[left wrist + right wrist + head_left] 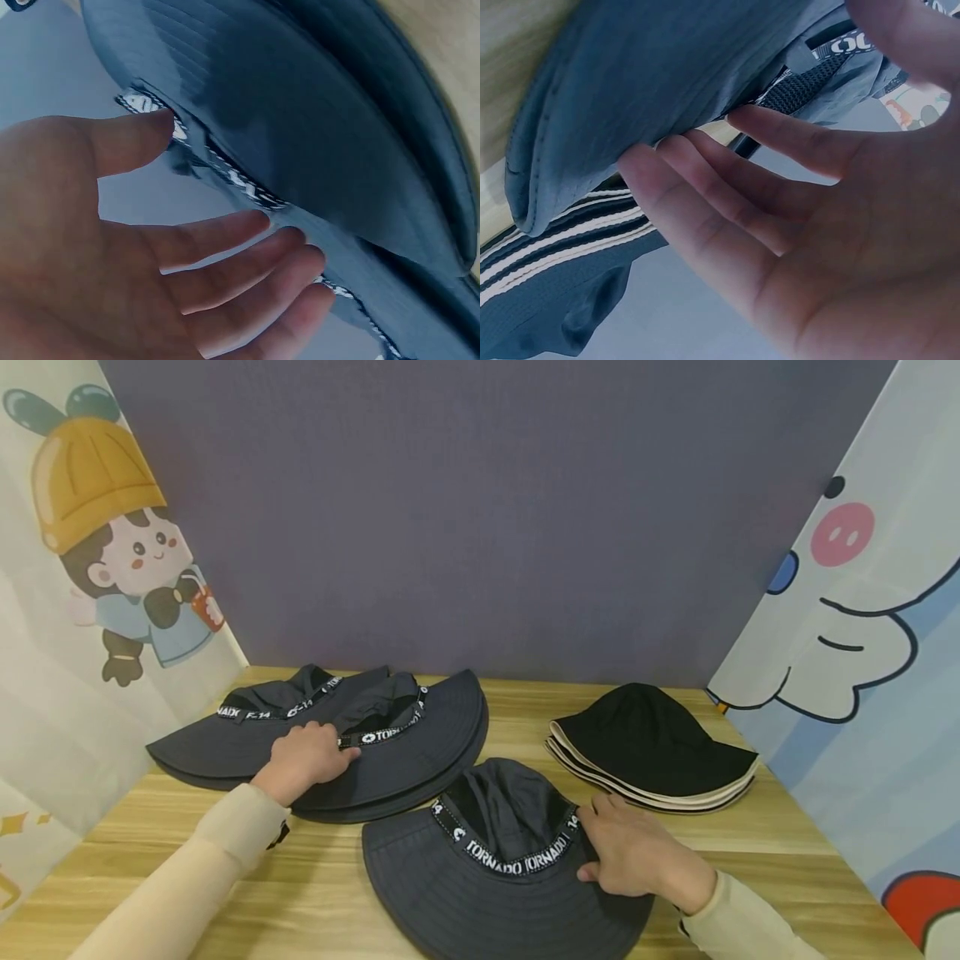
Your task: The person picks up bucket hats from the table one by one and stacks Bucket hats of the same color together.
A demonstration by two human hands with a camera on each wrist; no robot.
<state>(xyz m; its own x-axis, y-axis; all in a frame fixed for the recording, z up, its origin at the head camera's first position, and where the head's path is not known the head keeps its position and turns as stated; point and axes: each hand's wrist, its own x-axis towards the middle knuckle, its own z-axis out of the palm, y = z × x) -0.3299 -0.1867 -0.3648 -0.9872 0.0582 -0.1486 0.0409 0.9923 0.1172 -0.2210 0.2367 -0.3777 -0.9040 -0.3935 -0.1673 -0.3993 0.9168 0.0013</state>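
Observation:
A dark grey wide-brim hat (pixel 465 893) with a white-lettered band lies at the front of the wooden table (pixel 322 877). My right hand (pixel 600 843) rests on its right brim beside the crown, fingers fairly straight. In the right wrist view, the right hand (pixel 802 150) touches the grey brim (pixel 667 75). My left hand (pixel 330 747) lies on two overlapping grey hats (pixel 420 752) at back left, by the band. The left wrist view shows the left hand (pixel 225 232) with relaxed fingers and its thumb at the band of the hat (pixel 315 150).
A stack of black bucket hats with cream edges (pixel 652 735) sits at back right, its striped edges (pixel 555 247) showing under the right hand. A purple back wall (pixel 480 510) and cartoon panels left (pixel 90 568) and right (pixel 862 652) enclose the table.

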